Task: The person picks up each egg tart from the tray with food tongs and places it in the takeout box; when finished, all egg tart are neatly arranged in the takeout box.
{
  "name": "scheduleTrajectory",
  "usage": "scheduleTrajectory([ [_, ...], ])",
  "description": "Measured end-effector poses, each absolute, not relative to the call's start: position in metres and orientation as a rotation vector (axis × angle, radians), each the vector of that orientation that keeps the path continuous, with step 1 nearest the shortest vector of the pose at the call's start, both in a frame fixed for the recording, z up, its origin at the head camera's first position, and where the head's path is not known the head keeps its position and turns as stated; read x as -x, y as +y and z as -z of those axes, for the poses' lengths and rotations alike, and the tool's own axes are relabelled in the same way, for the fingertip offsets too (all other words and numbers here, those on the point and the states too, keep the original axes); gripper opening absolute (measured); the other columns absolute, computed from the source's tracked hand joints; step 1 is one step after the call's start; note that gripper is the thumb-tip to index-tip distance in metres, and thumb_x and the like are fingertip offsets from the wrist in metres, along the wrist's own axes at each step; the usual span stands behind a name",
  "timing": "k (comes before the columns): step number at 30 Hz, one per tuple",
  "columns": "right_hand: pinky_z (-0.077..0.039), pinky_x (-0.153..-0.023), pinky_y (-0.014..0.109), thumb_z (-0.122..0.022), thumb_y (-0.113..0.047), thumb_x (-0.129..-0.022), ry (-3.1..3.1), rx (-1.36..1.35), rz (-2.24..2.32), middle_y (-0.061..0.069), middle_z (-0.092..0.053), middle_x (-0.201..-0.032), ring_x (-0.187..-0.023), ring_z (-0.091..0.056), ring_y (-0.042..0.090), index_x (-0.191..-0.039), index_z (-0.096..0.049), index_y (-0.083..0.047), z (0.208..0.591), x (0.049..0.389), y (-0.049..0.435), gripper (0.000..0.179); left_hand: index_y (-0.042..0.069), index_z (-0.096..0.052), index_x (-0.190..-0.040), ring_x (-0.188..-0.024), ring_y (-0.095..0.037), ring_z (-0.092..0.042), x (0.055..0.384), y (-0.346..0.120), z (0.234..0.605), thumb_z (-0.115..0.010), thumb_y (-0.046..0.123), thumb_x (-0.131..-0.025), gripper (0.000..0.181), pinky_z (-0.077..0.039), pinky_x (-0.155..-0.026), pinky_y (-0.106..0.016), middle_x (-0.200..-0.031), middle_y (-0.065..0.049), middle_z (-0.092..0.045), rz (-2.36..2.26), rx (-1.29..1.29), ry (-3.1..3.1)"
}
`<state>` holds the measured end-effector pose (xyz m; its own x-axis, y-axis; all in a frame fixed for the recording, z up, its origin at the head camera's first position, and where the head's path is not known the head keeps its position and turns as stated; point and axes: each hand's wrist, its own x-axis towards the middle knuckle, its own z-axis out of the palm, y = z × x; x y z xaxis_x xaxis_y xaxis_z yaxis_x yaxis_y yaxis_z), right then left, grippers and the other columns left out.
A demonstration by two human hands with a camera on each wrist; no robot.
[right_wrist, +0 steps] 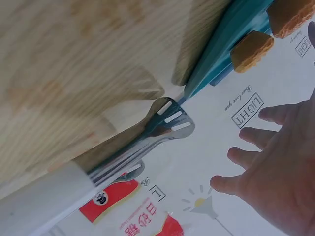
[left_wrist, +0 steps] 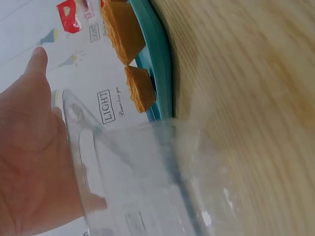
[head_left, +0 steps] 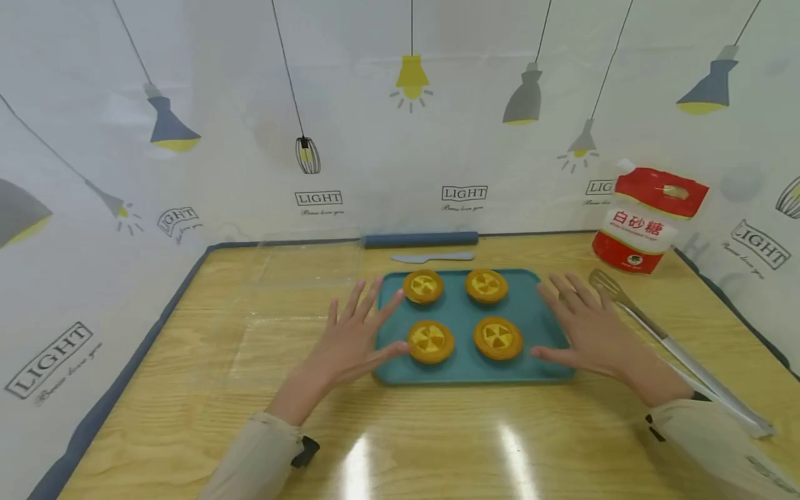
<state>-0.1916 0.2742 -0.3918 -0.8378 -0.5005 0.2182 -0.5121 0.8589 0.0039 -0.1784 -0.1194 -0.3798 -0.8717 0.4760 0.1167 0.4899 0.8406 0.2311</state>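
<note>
Both hands are spread flat with their fingers apart, one over each side of a teal tray (head_left: pixel 459 367). My left hand (head_left: pixel 350 332) overlaps the tray's left edge in the head view, its thumb tip right by the front-left egg tart (head_left: pixel 431 342). Over the right edge is my right hand (head_left: pixel 590 332), holding nothing. Several golden tarts with a cross-cut pattern sit in two rows on the tray. In the left wrist view, a clear plastic box (left_wrist: pixel 142 167) stands beside the left palm. Metal tongs (right_wrist: pixel 147 140) with slotted ends lie near the right hand.
A butter knife (head_left: pixel 437 257) and a dark blue bar (head_left: pixel 420 240) lie behind the tray. At the back right stands a red and white sugar bag (head_left: pixel 644 226). Lamp-patterned sheeting (head_left: pixel 369 139) walls the wooden table (head_left: pixel 437 444) at the back and sides.
</note>
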Motion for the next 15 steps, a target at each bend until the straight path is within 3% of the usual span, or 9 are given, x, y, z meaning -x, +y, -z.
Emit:
scheduleTrajectory([
  [15,-0.012,-0.091,0.076,-0.067,-0.059,-0.074,-2.919,-0.556,-0.254,0.024,-0.018,-0.149,-0.133,-0.014,0.046,-0.148,-0.015,-0.002,0.392,0.176,0.327,0.106,0.029,-0.009,-0.151,-0.141,-0.023,0.006,0.155,-0.178,0.372,-0.051,0.059,-0.087,0.082,-0.007,-0.104,-0.065,-0.156,0.000,0.003,0.424,0.863,-2.817],
])
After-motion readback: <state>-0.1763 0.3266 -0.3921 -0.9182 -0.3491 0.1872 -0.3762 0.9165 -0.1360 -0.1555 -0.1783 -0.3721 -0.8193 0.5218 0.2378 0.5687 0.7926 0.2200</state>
